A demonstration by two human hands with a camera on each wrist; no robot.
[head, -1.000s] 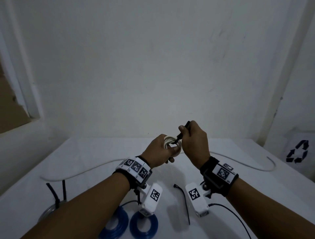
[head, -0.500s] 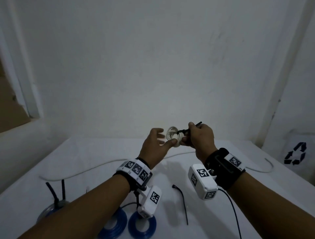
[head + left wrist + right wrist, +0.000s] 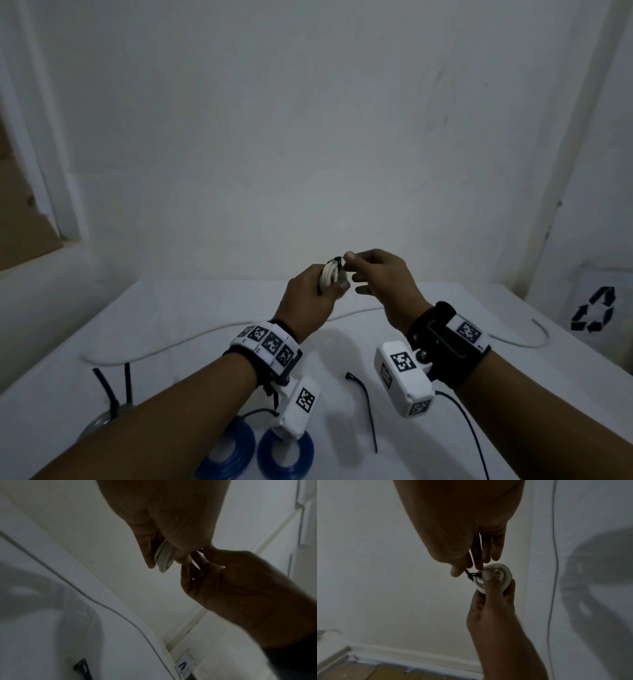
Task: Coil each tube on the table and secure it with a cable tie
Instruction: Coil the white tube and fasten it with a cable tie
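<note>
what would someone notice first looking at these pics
The eye goes first to the small white tube coil held up over the table by the left hand, while the right hand pinches the tail of the black cable tie looped around it. Next come two blue tube coils at the table's near edge, a loose black cable tie lying beside them, and a long uncoiled white tube stretched across the table behind the hands.

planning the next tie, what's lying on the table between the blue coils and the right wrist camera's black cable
A loose black cable tie lies on the white table, between the blue coils and the black cable. The head view shows it.
</note>
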